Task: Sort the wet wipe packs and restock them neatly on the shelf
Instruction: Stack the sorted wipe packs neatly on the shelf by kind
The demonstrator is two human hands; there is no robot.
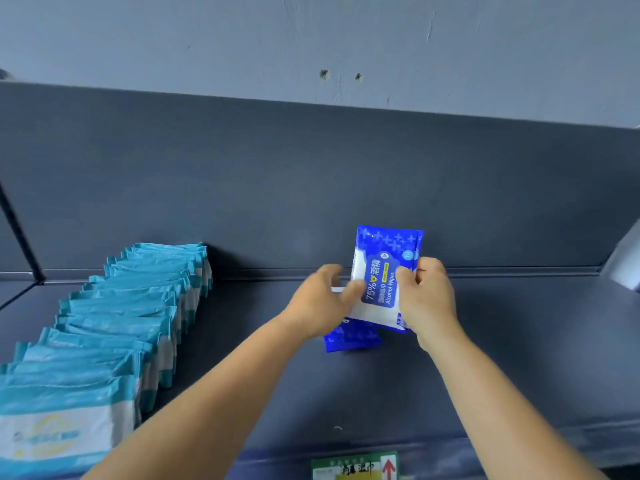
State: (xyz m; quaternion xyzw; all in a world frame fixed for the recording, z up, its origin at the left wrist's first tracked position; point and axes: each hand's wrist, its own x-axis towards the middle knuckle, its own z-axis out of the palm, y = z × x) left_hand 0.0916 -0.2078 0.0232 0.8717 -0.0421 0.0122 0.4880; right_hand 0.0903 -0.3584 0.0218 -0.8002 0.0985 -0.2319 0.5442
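A dark grey shelf (485,341) under a scuffed wall holds a finished row of teal packs (114,327) at left; the blue section looks barely begun, left hand (320,306) and right hand (427,296) each in a pinching grip on the upright blue alcohol wipe packs (379,271) near the back wall

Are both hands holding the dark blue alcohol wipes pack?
Yes, the left hand and right hand grip the dark blue alcohol wipes pack from either side.

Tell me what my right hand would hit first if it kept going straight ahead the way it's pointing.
Probably the shelf's dark back panel, just behind the blue alcohol wipe pack that the right hand grips. Nothing else shows between them, though depth is hard to judge.
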